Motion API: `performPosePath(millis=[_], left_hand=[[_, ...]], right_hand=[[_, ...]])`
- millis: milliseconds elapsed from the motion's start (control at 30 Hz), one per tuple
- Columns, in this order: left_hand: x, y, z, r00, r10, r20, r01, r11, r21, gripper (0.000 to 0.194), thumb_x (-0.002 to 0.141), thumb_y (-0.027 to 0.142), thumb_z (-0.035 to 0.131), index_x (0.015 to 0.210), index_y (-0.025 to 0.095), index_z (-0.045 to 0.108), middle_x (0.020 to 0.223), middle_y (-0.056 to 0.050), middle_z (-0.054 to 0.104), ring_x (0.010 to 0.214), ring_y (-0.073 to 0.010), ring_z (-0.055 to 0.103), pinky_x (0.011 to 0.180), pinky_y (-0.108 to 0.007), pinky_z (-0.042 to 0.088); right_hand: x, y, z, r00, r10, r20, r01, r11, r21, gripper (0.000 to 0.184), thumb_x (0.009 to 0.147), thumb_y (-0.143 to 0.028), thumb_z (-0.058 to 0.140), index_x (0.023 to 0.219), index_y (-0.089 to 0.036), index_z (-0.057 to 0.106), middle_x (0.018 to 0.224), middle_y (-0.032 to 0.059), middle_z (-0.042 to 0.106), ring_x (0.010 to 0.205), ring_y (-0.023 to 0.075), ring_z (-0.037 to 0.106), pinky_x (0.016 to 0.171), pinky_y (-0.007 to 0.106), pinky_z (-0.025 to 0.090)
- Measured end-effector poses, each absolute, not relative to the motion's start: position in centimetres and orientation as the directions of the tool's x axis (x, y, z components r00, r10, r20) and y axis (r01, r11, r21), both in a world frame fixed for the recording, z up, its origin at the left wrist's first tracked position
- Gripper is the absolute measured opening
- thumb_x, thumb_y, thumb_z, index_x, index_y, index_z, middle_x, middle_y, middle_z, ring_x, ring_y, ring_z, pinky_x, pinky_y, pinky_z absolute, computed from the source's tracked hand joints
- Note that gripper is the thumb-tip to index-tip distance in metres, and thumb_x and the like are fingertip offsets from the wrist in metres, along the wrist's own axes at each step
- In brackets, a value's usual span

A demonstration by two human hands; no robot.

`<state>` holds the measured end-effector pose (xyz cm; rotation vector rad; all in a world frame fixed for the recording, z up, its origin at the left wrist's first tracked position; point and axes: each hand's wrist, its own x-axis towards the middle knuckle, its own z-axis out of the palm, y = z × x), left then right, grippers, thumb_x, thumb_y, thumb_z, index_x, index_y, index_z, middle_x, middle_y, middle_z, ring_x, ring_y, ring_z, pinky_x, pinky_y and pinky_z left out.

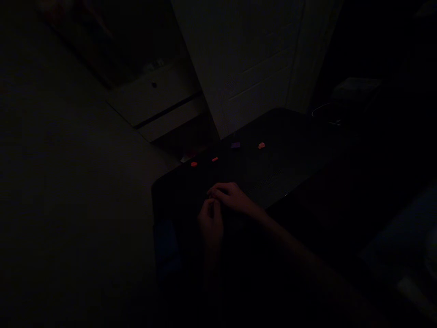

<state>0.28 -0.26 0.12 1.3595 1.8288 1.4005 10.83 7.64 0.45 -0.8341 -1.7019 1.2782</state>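
In the dim head view, my left hand [210, 223] and my right hand [229, 196] meet over a dark table [273, 175]. The fingers of both are closed, and their tips touch or nearly touch. Whatever sits between the fingertips is too small and dark to name. Beyond the hands lie a small orange-red piece [194, 164], a short reddish-orange stick-like piece [215, 160], a flat purple rectangular piece [235, 146] and a lumpy orange piece [261, 146].
A dark blue object [167, 248] lies by the table's left edge. Behind the table stand a pale panelled door [259, 77] and a light drawer unit [164, 95]. A pale box-like thing [355, 86] and a thin white cable [319, 108] show at the far right.
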Motion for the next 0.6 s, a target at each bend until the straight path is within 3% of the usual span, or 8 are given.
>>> performPosePath(millis=[600], left_hand=[[0.29, -0.22, 0.13, -0.410, 0.887, 0.211, 0.445, -0.008, 0.896, 0.020, 0.090, 0.035, 0.057, 0.082, 0.019, 0.066, 0.075, -0.002, 0.066, 0.073, -0.0169, 0.064, 0.068, -0.026, 0.049]], right_hand=[[10.79, 7.65, 0.32, -0.434, 0.871, 0.231, 0.002, 0.257, -0.966, 0.023, 0.096, -0.024, 0.055, 0.093, -0.017, 0.076, 0.091, 0.0029, 0.077, 0.086, 0.0161, 0.070, 0.077, 0.025, 0.049]])
